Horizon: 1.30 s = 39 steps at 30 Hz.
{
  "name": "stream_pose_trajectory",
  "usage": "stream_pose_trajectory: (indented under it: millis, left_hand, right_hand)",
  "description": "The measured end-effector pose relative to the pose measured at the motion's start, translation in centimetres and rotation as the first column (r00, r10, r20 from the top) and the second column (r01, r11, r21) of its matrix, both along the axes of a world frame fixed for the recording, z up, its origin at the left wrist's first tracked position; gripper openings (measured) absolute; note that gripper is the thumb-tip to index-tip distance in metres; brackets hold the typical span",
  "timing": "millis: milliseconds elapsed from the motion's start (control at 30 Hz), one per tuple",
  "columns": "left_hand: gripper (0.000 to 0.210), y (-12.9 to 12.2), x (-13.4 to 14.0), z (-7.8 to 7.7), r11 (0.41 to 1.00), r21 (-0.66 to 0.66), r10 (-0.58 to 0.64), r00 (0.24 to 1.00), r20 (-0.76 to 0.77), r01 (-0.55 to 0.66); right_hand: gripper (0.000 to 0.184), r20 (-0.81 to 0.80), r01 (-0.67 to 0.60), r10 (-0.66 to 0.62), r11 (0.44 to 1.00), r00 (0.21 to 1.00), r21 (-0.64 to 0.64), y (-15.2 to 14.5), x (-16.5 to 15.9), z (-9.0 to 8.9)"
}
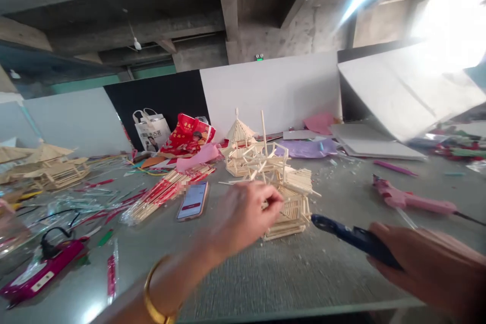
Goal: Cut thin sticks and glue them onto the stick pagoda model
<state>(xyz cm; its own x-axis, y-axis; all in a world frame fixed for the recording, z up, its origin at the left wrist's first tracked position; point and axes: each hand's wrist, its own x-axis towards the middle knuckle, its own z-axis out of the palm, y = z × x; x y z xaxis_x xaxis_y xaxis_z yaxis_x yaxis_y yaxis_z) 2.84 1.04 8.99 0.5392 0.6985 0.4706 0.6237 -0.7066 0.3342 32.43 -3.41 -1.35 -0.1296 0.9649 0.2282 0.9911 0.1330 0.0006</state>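
We've got the left hand (243, 215) up against the stick model (283, 197) mid-bench (235, 273), fingers pinched at its near-left side. Grip looks clenched on a stick or the model's edge; exact piece hidden by the knuckles. Gold bangle (154, 296) on that wrist.

Right hand (429, 260) holds a blue tool (351, 235), prob. a glue gun, grip closed round its body, nozzle aimed at the model's lower right, just beside it, not clearly touching.

Progress, as we judge it: the base tiers and some of the upper frame are built, w/ one upright stick poking from the top. It has no roof yet, unlike the finished-looking pavilion (239, 144) behind it. So roughly midway; upper frame and roof are left.

Around it: phone (193, 200) to the left, a bundle of red-wrapped sticks (163, 195) beside that, pink glue gun (410, 200) lying at right, magenta device (40, 273) w/ cable near left, more models (49, 167) far left, bags (152, 129) and paper at the back wall.
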Motion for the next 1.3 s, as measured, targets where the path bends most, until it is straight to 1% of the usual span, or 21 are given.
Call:
stream_pose_trajectory:
  millis: [67, 100, 200, 333, 400, 567, 667, 767, 867, 967, 1067, 1167, 1267, 1300]
  left_hand:
    - [0.019, 1.9, 2.3, 1.5, 0.995, 0.093, 0.000, 0.981, -0.193, 0.018]
    - [0.019, 2.8, 3.2, 1.9, 0.991, 0.127, 0.009, 0.959, -0.285, 0.029]
    - [0.021, 4.8, 4.8, 2.5, 0.985, 0.154, -0.001, 0.885, -0.465, 0.082]
    - [0.022, 6.4, 5.5, 2.9, 0.986, 0.105, -0.046, 0.809, -0.586, 0.131]
    - [0.023, 6.9, 5.7, 3.0, 0.986, 0.094, -0.052, 0.778, -0.626, 0.141]
    - [0.024, 8.1, 6.4, 2.7, 0.986, 0.122, -0.003, 0.734, -0.679, 0.117]
    - [0.023, 8.6, 6.7, 2.2, 0.983, 0.144, 0.019, 0.713, -0.701, 0.115]
    - [0.022, 8.9, 6.8, 1.8, 0.979, 0.174, 0.052, 0.698, -0.714, 0.105]
    - [0.022, 9.0, 6.9, 1.7, 0.979, 0.186, 0.080, 0.682, -0.727, 0.083]
    - [0.022, 8.8, 6.9, 1.9, 0.984, 0.166, 0.078, 0.665, -0.743, 0.069]
    - [0.022, 8.7, 6.8, 1.9, 0.987, 0.152, 0.076, 0.657, -0.750, 0.059]
    - [0.022, 8.8, 6.7, 1.6, 0.986, 0.158, 0.085, 0.659, -0.748, 0.052]
    - [0.022, 9.2, 6.7, 1.3, 0.984, 0.172, 0.102, 0.666, -0.739, 0.040]
    - [0.021, 9.3, 6.7, 1.2, 0.990, 0.141, 0.083, 0.685, -0.724, 0.029]
  right_hand:
    - [0.014, 0.064, -0.005, 0.013, 0.992, 0.998, -0.130, 0.9, 0.3, 0.5]
    - [0.015, 0.081, -0.016, 0.029, 0.987, 0.996, -0.163, 1.4, 0.3, 0.7]
    - [0.019, 0.118, -0.065, 0.084, 0.986, 0.989, -0.155, 2.4, 0.0, 1.1]
    - [0.027, 0.195, -0.086, 0.106, 0.990, 0.975, -0.109, 3.5, -0.4, 1.9]
    - [0.030, 0.203, -0.080, 0.102, 0.990, 0.974, -0.117, 3.8, -0.2, 2.1]
    - [0.036, 0.196, -0.074, 0.119, 0.972, 0.973, -0.222, 3.7, 1.3, 2.0]
    - [0.034, 0.195, 0.000, 0.057, 0.959, 0.979, -0.284, 4.7, 1.6, 2.5]
    - [0.038, 0.158, 0.063, -0.007, 0.935, 0.987, -0.350, 7.5, 0.9, 3.6]
    - [0.039, 0.114, 0.139, -0.102, 0.910, 0.988, -0.390, 11.7, 0.2, 4.2]
    - [0.039, 0.084, 0.267, -0.255, 0.878, 0.963, -0.398, 15.6, -0.4, 3.5]
    - [0.040, 0.074, 0.371, -0.371, 0.849, 0.926, -0.376, 18.1, -1.1, 2.2]
    - [0.043, 0.075, 0.424, -0.425, 0.842, 0.902, -0.334, 19.2, -1.9, 1.0]
    - [0.046, 0.077, 0.439, -0.436, 0.850, 0.897, -0.292, 19.5, -2.4, 0.2]
    - [0.046, 0.078, 0.439, -0.435, 0.854, 0.897, -0.279, 19.5, -2.5, 0.0]
